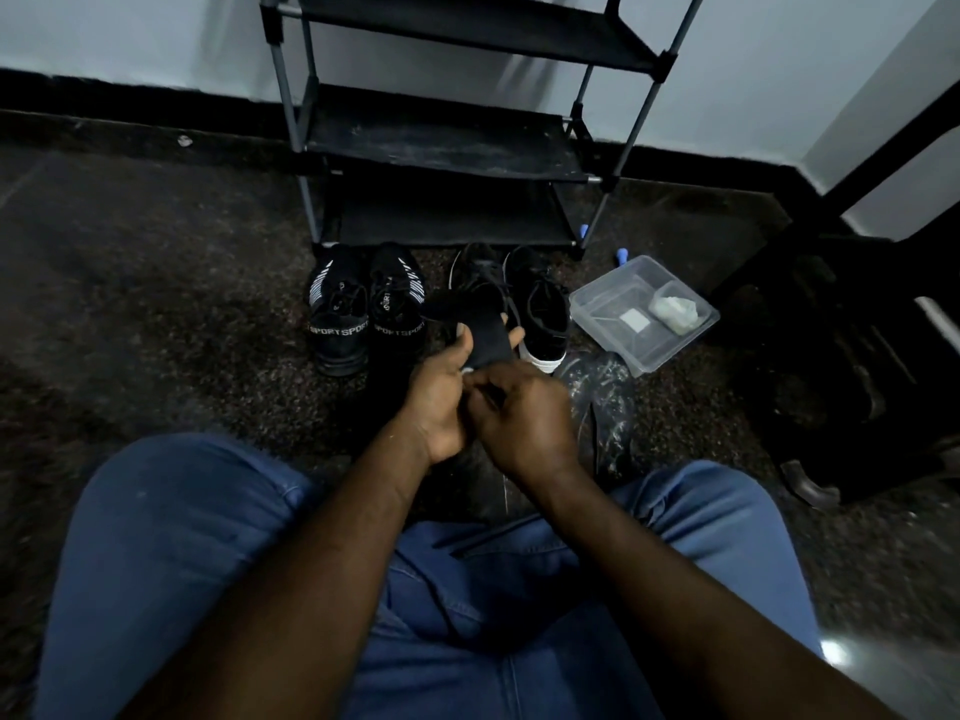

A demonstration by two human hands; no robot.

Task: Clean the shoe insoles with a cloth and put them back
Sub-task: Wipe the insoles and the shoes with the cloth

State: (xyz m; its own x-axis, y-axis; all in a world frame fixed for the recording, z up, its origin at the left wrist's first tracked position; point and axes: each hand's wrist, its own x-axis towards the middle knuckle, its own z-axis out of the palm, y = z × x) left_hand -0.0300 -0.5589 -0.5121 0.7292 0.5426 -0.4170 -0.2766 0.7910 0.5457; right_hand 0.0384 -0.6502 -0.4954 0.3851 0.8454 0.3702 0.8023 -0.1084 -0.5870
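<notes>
**Insole held up for wiping, above the shoes**

A dark insole [480, 324] sits between the two hands, raised over the floor just in front of the black shoes with white soles [540, 314]. The left hand [441, 402] cups it from below, thumb and fingers wrapped around its near half so the toe end points away toward the shoe rack [447, 148]. The right hand [524, 418] is curled closed at the insole's heel end; a small pale scrap shows at its fingertips, perhaps the cloth, though I cannot tell for certain.

To do this step well, the left hand should hold the insole flat and firm while the right strokes heel to toe, covering the edges too. Both forearms reach forward from the lap, wrists close together, knuckles up. The sport shoes [363, 314] stand left; a clear plastic container [644, 314] lies right.
</notes>
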